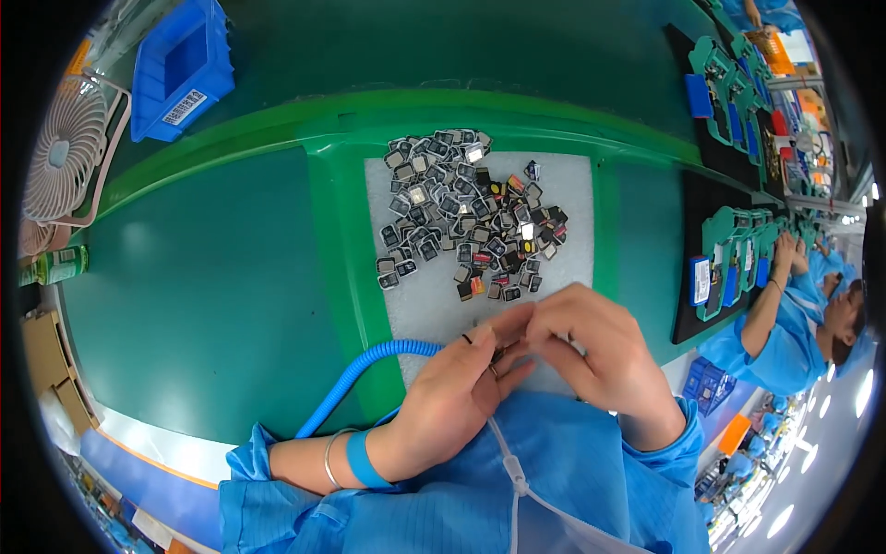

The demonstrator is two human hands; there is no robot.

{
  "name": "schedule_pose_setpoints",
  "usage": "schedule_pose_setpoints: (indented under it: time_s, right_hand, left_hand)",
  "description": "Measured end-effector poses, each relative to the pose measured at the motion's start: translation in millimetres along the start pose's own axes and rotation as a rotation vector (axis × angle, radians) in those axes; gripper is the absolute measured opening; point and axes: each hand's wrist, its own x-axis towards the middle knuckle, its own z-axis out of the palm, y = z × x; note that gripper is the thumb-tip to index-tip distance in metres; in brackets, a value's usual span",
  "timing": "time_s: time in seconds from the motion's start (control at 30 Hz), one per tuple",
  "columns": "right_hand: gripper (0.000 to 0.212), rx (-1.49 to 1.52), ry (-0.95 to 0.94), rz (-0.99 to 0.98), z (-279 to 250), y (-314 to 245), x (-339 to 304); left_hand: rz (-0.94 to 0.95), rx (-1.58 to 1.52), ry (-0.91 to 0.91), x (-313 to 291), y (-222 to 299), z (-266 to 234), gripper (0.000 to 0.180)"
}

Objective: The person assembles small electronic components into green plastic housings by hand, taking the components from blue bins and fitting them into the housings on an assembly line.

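Note:
Just below a heap of small memory cards (471, 208), my two hands meet over the near part of a white foam sheet (406, 319). The cards are black, grey and silver, many edged in pale clear plastic, some with red or yellow labels. My left hand (457, 388) is turned palm inward with its fingers curled. A small dark sliver shows by its thumb; its kind cannot be told. My right hand (595, 346) pinches thumb and fingers together against the left fingers. Whatever lies between the hands is hidden.
A blue wrist strap (363, 459) and coiled blue cord (355, 374) run from my left arm. Green matting (203, 305) covers the bench. At left are a blue bin (189, 78), a fan (65, 152) and a green can (63, 265). Green fixtures (734, 231) and a co-worker (784, 323) are at right.

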Motion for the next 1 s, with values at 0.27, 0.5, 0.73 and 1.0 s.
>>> schedule_pose_setpoints:
  time_s: [0.27, 0.5, 0.73, 1.0]
  right_hand:
    - [0.014, 0.131, 0.046, 0.235, 3.2, 6.0, -2.5]
    - [0.011, -0.046, 0.180, 0.089, 19.6, 16.5, 18.4]
    - [0.029, -0.482, 0.173, 0.033, 45.2, 14.9, 31.8]
    - [0.032, -0.499, 0.166, -0.024, 45.6, 15.0, 34.6]
  left_hand:
    - [0.006, -0.099, 0.001, 0.1, 2.0, -0.1, 0.051]
    - [-0.248, 0.007, -0.144, -6.2, -8.8, -6.9, 0.043]
    - [-0.304, 0.153, -0.253, -9.5, -3.8, -2.6, 0.043]
    - [-0.282, 0.116, -0.288, -8.9, -7.0, -6.7, 0.038]
